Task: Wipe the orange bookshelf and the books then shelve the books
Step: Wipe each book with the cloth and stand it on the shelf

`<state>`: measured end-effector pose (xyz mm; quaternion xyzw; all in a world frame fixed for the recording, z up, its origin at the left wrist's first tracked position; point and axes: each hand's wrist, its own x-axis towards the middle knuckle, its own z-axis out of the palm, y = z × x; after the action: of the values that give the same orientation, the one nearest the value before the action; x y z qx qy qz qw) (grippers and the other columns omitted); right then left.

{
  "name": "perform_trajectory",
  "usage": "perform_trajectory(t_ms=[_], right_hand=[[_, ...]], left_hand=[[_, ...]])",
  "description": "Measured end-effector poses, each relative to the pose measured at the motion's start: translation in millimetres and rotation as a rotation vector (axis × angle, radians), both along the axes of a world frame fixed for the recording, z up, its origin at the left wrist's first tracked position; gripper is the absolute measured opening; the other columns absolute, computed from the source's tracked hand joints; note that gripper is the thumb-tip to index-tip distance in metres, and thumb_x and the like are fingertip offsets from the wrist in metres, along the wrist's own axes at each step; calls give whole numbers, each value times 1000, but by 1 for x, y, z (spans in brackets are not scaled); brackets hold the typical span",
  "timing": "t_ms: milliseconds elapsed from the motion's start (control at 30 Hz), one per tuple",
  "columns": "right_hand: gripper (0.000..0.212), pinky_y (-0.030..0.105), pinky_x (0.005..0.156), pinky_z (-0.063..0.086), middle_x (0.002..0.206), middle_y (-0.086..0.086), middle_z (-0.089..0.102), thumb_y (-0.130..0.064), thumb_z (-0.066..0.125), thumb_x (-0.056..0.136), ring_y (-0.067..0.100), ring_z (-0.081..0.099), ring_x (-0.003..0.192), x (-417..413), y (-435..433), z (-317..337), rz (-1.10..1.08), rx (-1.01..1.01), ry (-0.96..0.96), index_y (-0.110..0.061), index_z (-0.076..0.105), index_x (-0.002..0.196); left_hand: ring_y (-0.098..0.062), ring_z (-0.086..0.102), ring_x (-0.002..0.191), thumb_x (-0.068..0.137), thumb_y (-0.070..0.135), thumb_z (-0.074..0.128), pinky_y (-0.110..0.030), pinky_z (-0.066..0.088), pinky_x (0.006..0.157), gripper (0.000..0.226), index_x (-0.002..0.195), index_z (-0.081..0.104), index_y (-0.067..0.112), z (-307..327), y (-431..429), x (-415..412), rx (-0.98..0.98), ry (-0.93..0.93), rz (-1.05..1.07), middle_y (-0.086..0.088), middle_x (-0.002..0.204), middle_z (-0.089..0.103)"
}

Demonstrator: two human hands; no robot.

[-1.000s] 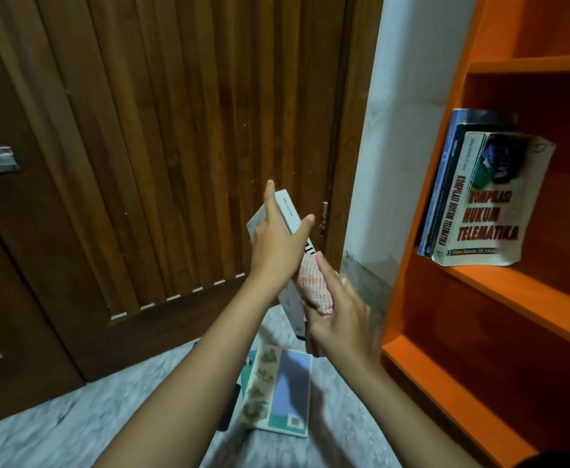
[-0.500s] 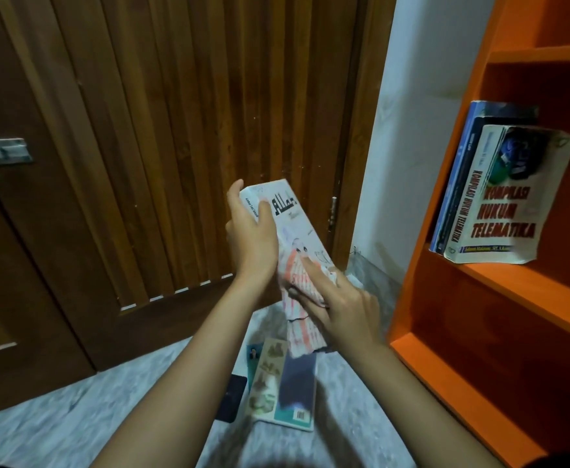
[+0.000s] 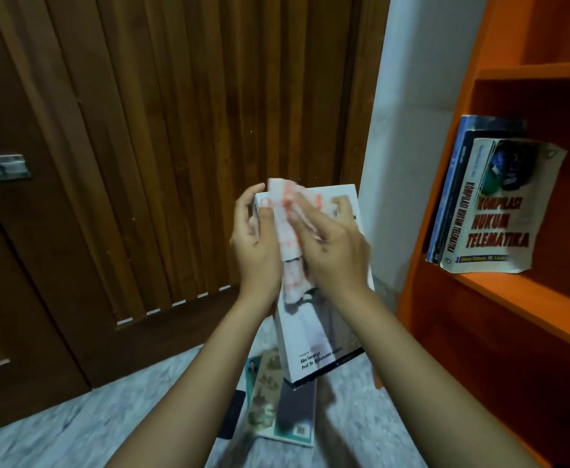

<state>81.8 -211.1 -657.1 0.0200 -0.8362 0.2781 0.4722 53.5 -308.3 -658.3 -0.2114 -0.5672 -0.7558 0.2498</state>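
Observation:
I hold a white book (image 3: 314,329) upright in mid-air, its cover facing me. My left hand (image 3: 255,251) grips its upper left edge. My right hand (image 3: 336,251) presses a white and red patterned cloth (image 3: 288,238) against the cover. The orange bookshelf (image 3: 499,298) stands at the right. On its middle shelf lean a few books, the front one a white book titled "Kompilasi Hukum Telematika" (image 3: 506,211). Below my hands, more books (image 3: 283,410) lie flat on the floor.
A dark wooden slatted door (image 3: 175,130) fills the left and centre, with a metal latch (image 3: 0,167) at the left. A white wall (image 3: 412,130) sits between door and shelf. The floor (image 3: 57,434) is grey marble. A dark flat object (image 3: 231,415) lies beside the floor books.
The book has turned from edge-on to cover facing me. My right hand has moved the cloth up across the cover to near the top edge.

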Motion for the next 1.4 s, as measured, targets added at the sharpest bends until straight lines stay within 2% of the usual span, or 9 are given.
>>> perform_trajectory(t_ms=[100,233,433,600,700,867,1067,1200,1400], right_hand=[[34,11,50,30,101,-1,49,-40,51,93,7,44,73,-14,4,3,-25,79,21,-32,59,124],[31,27,57,41,98,-3,48,-42,49,94,18,53,76,-22,38,-14,-227,-306,-109,-39,56,124],[31,13,45,32,98,2,52,-31,53,91,16,51,64,11,13,-72,109,132,-120,-32,62,121],[34,31,60,47,121,13,53,-34,51,94,22,58,78,-7,37,-94,-194,-365,-278,-37,52,128],[44,27,51,45,122,3,52,-24,50,94,22,54,61,18,1,-112,34,-99,-225,-47,40,131],[38,17,40,34,104,9,59,-27,54,81,18,48,44,49,9,-150,212,293,-202,-38,60,117],[36,6,50,35,105,5,53,-24,55,92,11,53,68,45,54,-125,-69,-160,-250,-32,51,126],[39,11,83,43,124,-1,60,-32,55,93,10,56,111,39,83,-61,10,-395,-210,-22,54,131],[37,16,70,50,112,0,65,-19,65,86,4,64,93,63,174,19,93,-734,-166,-18,61,123]], left_hand=[[-4,65,82,100,19,41,-17,50,65,18,114,52,17,1,-7,-5,54,-53,-5,5,98,63],[-3,64,65,100,20,40,-14,45,48,15,112,48,15,0,-15,-8,130,-100,0,2,82,62],[-1,62,64,100,21,40,-13,43,50,14,110,45,13,-8,-19,-14,204,-127,88,1,82,61],[2,64,69,100,21,40,-12,45,53,13,110,44,14,-15,-24,-18,240,-157,135,1,88,60],[-5,67,77,100,27,40,-15,48,56,15,112,44,19,-20,-28,-24,276,-207,164,-2,94,62],[-6,65,78,101,29,38,-16,48,59,14,110,43,20,-27,-39,-29,376,-278,258,2,94,59],[-7,66,75,100,28,40,-18,50,58,16,113,45,20,-19,-26,-21,312,-245,162,2,92,61],[-12,61,72,99,25,43,-22,47,55,15,112,49,19,-3,19,-7,252,-175,-10,2,86,61],[-15,64,75,99,24,42,-18,48,52,12,103,51,30,36,116,15,253,-74,-250,-9,94,61]])
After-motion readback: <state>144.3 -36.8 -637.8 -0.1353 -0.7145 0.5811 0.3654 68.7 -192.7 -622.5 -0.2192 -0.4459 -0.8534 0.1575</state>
